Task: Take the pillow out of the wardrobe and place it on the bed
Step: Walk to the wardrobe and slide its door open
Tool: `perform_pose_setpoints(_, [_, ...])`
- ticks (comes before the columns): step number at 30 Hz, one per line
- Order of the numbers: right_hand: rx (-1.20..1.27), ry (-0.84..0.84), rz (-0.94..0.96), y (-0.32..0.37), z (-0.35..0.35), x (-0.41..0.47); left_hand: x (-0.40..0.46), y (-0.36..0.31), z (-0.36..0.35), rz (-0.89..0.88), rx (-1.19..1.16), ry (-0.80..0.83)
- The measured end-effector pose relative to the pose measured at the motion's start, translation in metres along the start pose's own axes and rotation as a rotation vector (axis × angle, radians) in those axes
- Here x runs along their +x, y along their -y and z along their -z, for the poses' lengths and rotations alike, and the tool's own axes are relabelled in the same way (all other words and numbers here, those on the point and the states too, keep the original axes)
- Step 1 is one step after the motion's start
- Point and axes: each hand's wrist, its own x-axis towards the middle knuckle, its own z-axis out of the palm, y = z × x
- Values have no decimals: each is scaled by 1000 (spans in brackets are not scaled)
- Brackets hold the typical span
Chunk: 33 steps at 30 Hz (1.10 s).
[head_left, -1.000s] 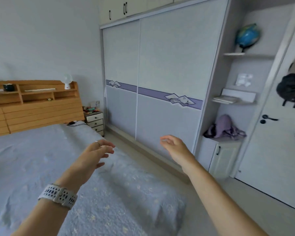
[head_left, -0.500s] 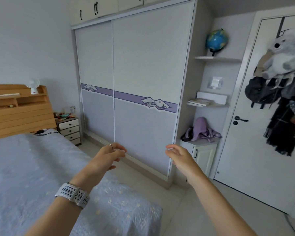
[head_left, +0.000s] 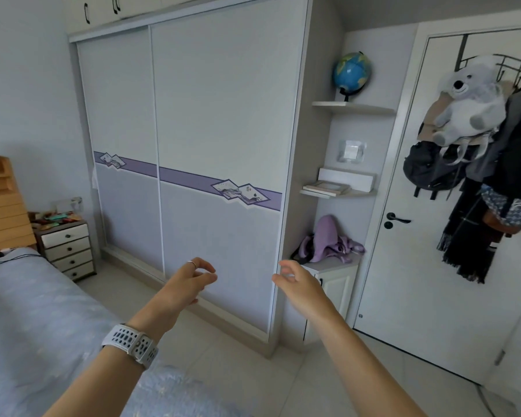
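Note:
The wardrobe point(head_left: 211, 121) fills the wall ahead, pale grey with a purple band, and both its sliding doors are closed. No pillow shows. The bed point(head_left: 27, 320) with a light blue cover lies at the lower left. My left hand point(head_left: 187, 284), with a ring and a white watch on the wrist, reaches forward with loosely curled fingers and holds nothing. My right hand point(head_left: 298, 285) is stretched out beside it, fingers apart and empty, in front of the right door's right edge. Neither hand touches the wardrobe.
A bedside drawer unit point(head_left: 68, 248) stands left of the wardrobe. To its right are open shelves with a globe point(head_left: 352, 72), a low white cabinet point(head_left: 331, 290) with purple cloth on top, and a white room door point(head_left: 433, 236) hung with bags, clothes and a plush koala.
The view has swung right and closer to the wardrobe; the bed has slid to the left and the room door has come into view. Both hands stay stretched out, empty.

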Motion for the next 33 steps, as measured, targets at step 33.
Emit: perform_pose_setpoints(33, [-982,-243,354,-130,80,553,597,-14,-192,-360,915,-324])
